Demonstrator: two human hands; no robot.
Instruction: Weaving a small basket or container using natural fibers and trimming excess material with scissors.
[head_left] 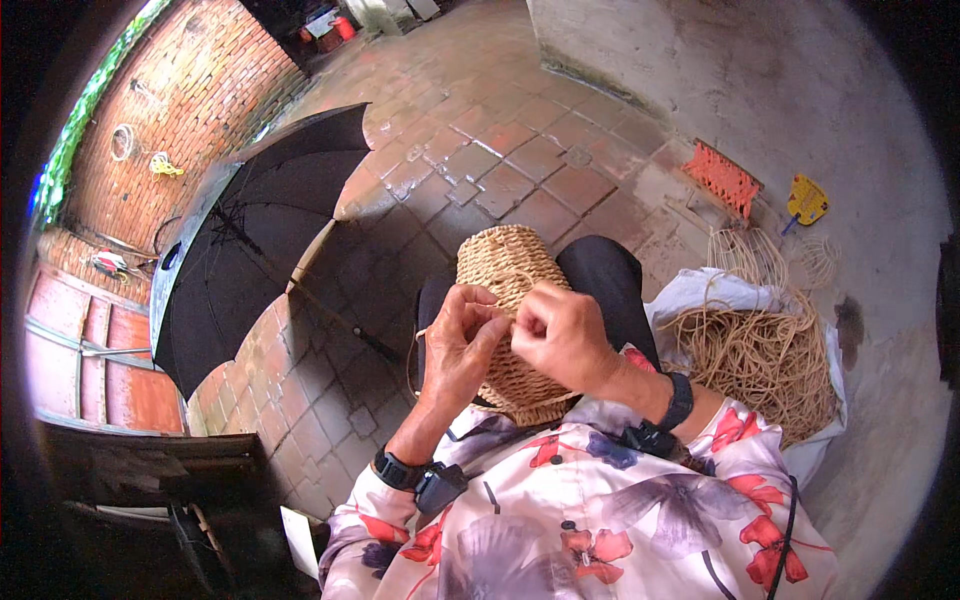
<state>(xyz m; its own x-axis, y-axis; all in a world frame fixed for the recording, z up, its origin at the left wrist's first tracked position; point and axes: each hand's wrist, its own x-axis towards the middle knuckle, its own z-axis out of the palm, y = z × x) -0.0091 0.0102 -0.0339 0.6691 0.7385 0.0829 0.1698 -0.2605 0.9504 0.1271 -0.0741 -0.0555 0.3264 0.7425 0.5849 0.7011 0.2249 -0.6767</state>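
A tan woven piece [508, 252] is lying lengthwise in the person's lap, directly beneath both hands, its far end showing beyond the knuckles and its near end resting close to the flowered shirt [560, 515]. The left hand [458, 345] is hanging over its left side, thumb and forefinger tips pointing toward the middle of the weave. The right hand [562, 335] is bending into a loose fist over its right side, with its fingertips facing the left thumb. Both grips are meeting nearly tip to tip above the centre of the piece; whether either one is pinching a strand, or pressing fully closed, you cannot tell, since the meeting point is too small and the fingers are covering it.

The hands are hiding much of the weave's middle. A thin cord [412, 362] is looping out beside the left wrist, its ends disappearing from sight. The left knee is mostly hiding behind the left hand, while the dark right knee [603, 270] is showing clearly. To the right, a tangled heap of cord [765, 370] is sitting on a white sack [680, 295], the strands overlapping too densely to separate. A black umbrella [245, 235] is standing open on the paved floor [540, 150], and deep shadow is obscuring the lower left corner.
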